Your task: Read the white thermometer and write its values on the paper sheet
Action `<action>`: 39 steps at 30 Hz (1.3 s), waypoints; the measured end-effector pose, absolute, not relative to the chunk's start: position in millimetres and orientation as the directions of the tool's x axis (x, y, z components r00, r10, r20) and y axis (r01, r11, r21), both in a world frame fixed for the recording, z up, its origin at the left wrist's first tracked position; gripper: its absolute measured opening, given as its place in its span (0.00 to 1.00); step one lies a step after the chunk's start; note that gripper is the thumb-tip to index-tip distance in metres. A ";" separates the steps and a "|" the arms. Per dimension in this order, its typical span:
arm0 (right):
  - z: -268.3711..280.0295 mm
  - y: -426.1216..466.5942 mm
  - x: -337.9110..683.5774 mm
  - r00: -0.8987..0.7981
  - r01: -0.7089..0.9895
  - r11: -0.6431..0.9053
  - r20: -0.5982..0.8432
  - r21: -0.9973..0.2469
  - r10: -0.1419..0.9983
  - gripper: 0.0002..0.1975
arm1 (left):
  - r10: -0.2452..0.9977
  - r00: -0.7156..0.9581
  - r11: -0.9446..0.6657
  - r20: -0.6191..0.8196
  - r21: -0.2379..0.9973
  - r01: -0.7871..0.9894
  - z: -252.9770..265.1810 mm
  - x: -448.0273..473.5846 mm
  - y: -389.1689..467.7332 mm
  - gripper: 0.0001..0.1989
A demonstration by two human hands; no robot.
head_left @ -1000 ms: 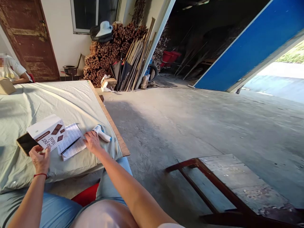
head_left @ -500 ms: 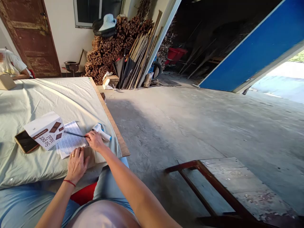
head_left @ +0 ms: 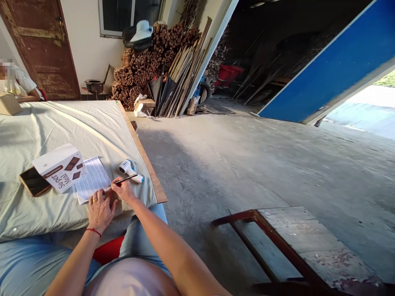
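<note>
A dark pen (head_left: 128, 179) is gripped in my right hand (head_left: 124, 190), its far end pointing right across the infrared thermometer (head_left: 126, 167). My left hand (head_left: 101, 210) lies with fingers spread on the lower edge of the handwritten sheets (head_left: 92, 179). Left of the sheets stands a folded white card (head_left: 60, 166) printed with brown shapes and lettering, partly over a dark-screened phone (head_left: 32, 183). The white and blue thermometer rests on the cloth just beyond my right hand.
A cream cloth covers the table (head_left: 83, 127), whose wooden edge (head_left: 148, 168) runs along the right. A wooden chair (head_left: 296, 242) stands on the concrete floor at lower right. Across the table, a person (head_left: 23, 84) sits by a cardboard box (head_left: 8, 103). Firewood (head_left: 135, 70) is stacked behind.
The pen has swung round in my right hand, from pointing left over the sheets to pointing right. My left hand stays on the paper, nearly unmoved.
</note>
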State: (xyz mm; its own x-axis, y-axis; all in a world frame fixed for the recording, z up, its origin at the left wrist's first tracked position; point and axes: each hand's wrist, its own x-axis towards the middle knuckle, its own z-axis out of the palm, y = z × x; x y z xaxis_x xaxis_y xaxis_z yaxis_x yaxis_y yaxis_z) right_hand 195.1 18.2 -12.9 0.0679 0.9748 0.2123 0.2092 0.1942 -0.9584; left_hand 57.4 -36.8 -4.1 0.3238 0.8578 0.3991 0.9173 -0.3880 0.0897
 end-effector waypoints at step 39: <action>-26.4 18.3 184.1 -0.010 0.428 0.260 0.283 -0.866 0.959 0.03 | 0.837 0.320 -0.371 0.445 0.030 0.928 -12.3 55.6 -39.3 0.20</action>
